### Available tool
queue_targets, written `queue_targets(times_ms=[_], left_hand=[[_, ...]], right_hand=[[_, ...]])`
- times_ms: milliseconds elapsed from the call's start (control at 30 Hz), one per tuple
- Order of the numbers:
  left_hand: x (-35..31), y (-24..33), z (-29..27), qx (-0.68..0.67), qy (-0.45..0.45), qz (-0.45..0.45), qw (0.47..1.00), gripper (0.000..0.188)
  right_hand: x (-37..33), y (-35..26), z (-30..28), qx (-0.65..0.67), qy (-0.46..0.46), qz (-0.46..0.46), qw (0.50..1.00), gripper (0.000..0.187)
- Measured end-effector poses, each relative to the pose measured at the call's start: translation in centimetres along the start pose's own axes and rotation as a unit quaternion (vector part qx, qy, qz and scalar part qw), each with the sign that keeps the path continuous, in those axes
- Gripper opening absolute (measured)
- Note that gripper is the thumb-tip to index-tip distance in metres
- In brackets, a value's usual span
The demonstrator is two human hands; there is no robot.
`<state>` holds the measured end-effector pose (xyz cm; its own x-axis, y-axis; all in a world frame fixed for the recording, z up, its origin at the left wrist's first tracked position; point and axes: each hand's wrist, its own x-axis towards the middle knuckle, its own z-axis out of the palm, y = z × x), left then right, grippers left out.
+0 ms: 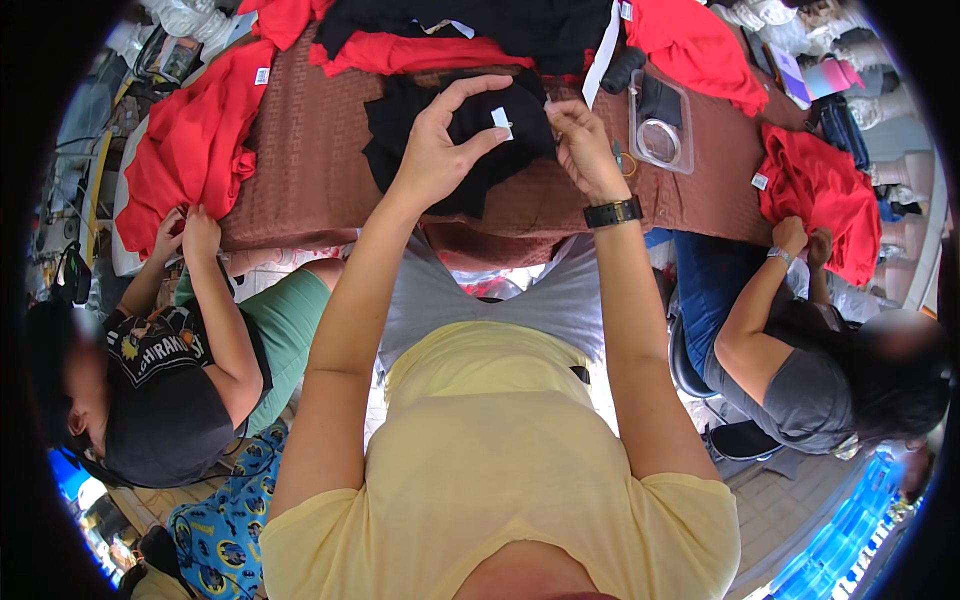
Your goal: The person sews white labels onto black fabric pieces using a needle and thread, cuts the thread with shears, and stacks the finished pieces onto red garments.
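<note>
A black garment [400, 150] lies crumpled at the near edge of the table, before me. My left hand [445, 145] is over it, thumb and forefinger curved wide apart. At the thumb tip a small white label [502, 123] with a dark mark shows against the black cloth; whether the thumb presses on it I cannot tell. To the right, my right hand [588, 150], with a black watch on the wrist, has thumb and forefinger pinched together. Something tiny and pale shows at those fingertips, too small to name. The other fingers of my left hand are mostly hidden.
A brown cloth covers the table [300, 150]. Right of my hands stand a clear plastic tray [683, 125] and a black thread spool [624, 70]. Scissors [625, 162] lie beside my right hand. People on both sides handle red garments [195, 160]; more black cloth [510, 30] lies at the far side.
</note>
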<state>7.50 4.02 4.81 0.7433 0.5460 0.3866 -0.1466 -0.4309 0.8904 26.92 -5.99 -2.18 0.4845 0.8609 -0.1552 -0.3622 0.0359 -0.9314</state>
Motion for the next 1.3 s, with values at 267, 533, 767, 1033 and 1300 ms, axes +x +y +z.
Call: queue_targets(times_ms=[267,533,767,1033,1300], left_hand=[[-0.7,3.2,0.1,-0.062,-0.087,-0.045,0.993,0.079],[-1.5,3.1,0.2,-0.017,-0.113,-0.068,0.991,0.085],[-1.9,3.0,0.4,-0.013,-0.095,-0.061,0.993,0.083],[-2.0,2.9,0.8,-0.008,-0.055,-0.082,0.995,0.073],[-2.5,2.8,1.0,0.001,-0.037,-0.095,0.995,0.07]], right_hand=[[-3.9,0.9,-0.3,0.166,-0.24,0.191,0.937,0.035],[-5.5,1.8,0.1,0.223,-0.226,0.159,0.935,0.036],[-6.1,0.8,0.7,0.227,-0.139,0.116,0.957,0.037],[-6.5,1.6,0.1,0.173,-0.161,0.15,0.96,0.031],[-6.8,2.0,-0.1,0.185,-0.172,0.118,0.96,0.031]])
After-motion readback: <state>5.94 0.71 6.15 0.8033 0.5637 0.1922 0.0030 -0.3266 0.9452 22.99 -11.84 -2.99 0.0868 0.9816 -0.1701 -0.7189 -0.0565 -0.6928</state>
